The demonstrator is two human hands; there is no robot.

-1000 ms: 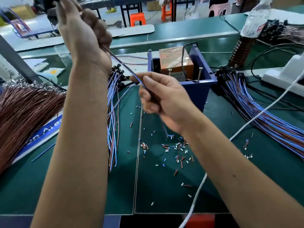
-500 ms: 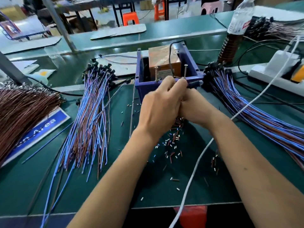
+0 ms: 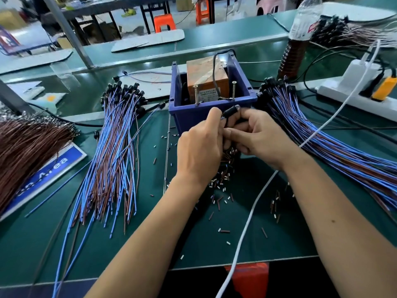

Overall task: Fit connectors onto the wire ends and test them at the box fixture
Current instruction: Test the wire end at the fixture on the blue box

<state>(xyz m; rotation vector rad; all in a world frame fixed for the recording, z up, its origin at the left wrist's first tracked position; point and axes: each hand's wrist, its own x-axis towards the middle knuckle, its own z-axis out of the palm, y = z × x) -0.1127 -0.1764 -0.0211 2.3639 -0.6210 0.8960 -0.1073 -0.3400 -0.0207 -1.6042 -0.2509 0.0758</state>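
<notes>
My left hand (image 3: 200, 147) and my right hand (image 3: 257, 136) meet just in front of the blue box fixture (image 3: 189, 114). Between their fingertips they pinch a small black connector (image 3: 231, 111) with its wire end, close to the box's front rim. The wire below is hidden by my hands. Two upright screws (image 3: 196, 94) stand on that rim, in front of an orange block (image 3: 206, 76) inside the box.
A bundle of blue and brown wires with black connectors (image 3: 111, 151) lies left; another such bundle (image 3: 322, 143) fans right. Brown wires (image 3: 25, 145) lie far left. Cut insulation bits (image 3: 221, 190) litter the mat. A white cable (image 3: 253, 211), power strip (image 3: 354, 93) and bottle (image 3: 298, 37) stand right.
My left hand came down from high at the left to join my right hand at the box front. Both hands now work at the connector, lifted slightly toward the rim.
</notes>
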